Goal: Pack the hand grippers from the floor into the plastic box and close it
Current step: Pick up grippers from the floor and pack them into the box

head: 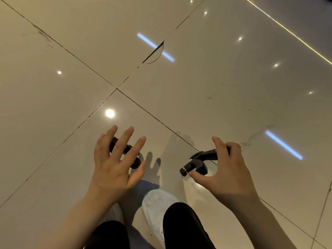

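So there are two black hand grippers on a glossy tiled floor [53,105], and the person has a hand at each.

The left hand [115,159] is spread wide above the left hand gripper [133,161], fingers straight and splayed, nothing held. Most of that gripper is hidden behind the fingers, so it's hard to say whether the palm is touching it or just above it.

The right hand [224,169] is further along: fingers curled over the top of the right hand gripper [195,162], thumb tucked in at the lower handle, pinching it. Can't tell if it's off the tile yet.

Handling-wise, these look like rigid plastic-and-metal things, fairly light, not fragile. The handles are sprung, so squeezing both at once would likely make them close up and fight back a bit. Better bet is probably grabbing one handle, or wrapping loosely around both near the pivot end. The metal-ringed knob end on the right one looks slick, so not the best spot to pinch.

The plastic box isn't in view anywhere. A white shoe [158,207] and dark trouser legs sit at the bottom of the shot.
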`<state>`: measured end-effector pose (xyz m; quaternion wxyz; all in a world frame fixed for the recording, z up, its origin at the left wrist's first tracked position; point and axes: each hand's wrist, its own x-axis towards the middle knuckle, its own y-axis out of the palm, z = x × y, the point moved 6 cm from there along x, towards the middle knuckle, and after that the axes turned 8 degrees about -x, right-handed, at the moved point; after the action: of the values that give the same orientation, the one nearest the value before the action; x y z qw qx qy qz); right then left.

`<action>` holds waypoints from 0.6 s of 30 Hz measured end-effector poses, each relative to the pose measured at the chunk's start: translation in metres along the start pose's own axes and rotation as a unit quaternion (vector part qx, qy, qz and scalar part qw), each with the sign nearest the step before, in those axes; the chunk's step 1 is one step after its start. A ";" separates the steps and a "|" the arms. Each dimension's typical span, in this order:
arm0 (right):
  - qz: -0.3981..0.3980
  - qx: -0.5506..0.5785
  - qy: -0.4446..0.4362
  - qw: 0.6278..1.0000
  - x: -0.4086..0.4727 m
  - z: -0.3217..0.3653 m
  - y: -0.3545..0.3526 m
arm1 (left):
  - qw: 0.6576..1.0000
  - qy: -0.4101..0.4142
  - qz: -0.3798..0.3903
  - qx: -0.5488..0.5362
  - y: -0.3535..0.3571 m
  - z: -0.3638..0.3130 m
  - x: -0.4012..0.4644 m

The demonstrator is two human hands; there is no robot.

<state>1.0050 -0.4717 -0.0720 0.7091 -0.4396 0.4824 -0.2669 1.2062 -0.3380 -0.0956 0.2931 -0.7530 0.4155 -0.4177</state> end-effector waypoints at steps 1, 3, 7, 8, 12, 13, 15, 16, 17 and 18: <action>0.006 0.000 0.005 1.000 0.000 -0.001 0.000 | 1.000 0.005 0.001 -0.013 0.001 -0.002 -0.001; 0.008 -0.010 0.007 1.000 0.001 0.000 0.001 | 0.999 0.008 -0.006 -0.039 0.000 -0.003 -0.001; -0.030 0.011 0.021 0.999 0.003 0.003 0.008 | 0.999 0.037 -0.001 -0.018 0.000 -0.004 0.000; -0.051 0.020 0.022 0.998 0.004 0.004 0.009 | 0.999 0.045 0.007 -0.010 0.002 -0.005 0.000; -0.123 0.071 -0.007 0.990 0.006 0.007 0.019 | 1.000 0.006 -0.003 0.015 0.006 -0.005 0.003; -0.142 0.102 -0.019 0.984 0.005 0.007 0.022 | 1.000 -0.005 -0.014 0.009 0.005 -0.004 0.005; -0.176 0.175 -0.019 0.969 0.002 0.005 0.029 | 1.000 -0.015 -0.022 -0.007 0.004 0.000 0.008; -0.190 0.190 -0.014 0.963 0.001 0.003 0.031 | 0.999 -0.019 -0.021 -0.015 0.003 0.003 0.009; -0.212 0.175 -0.019 0.961 0.001 0.002 0.030 | 0.999 -0.021 -0.022 -0.022 0.003 0.005 0.010; -0.240 0.136 -0.038 0.961 0.001 0.003 0.026 | 0.999 -0.017 -0.025 -0.024 0.001 0.006 0.011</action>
<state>1.0073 -0.4590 -0.0953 0.6954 -0.4515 0.2946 -0.4752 1.2146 -0.3479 -0.0954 0.2719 -0.7766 0.4016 -0.4022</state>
